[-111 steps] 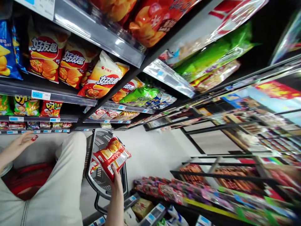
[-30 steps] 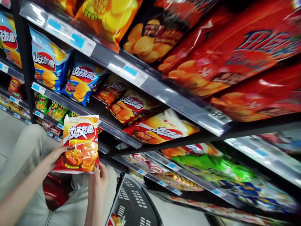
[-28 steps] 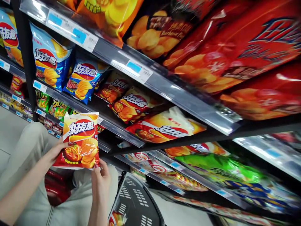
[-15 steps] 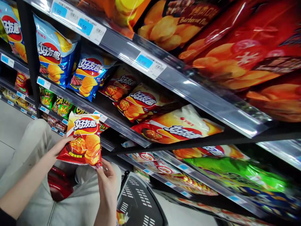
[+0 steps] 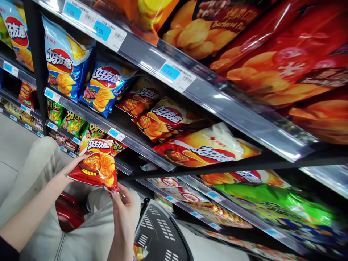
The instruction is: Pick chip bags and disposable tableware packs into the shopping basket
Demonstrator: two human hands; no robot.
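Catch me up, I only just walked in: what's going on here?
A person holds a red-and-white bag of chips in front of shelves of snacks. The left hand grips one side, while the right hand pinches a lower corner. The bag's printed front is in view. Beside the right knee sits a dark basket, with a packet partly visible inside.
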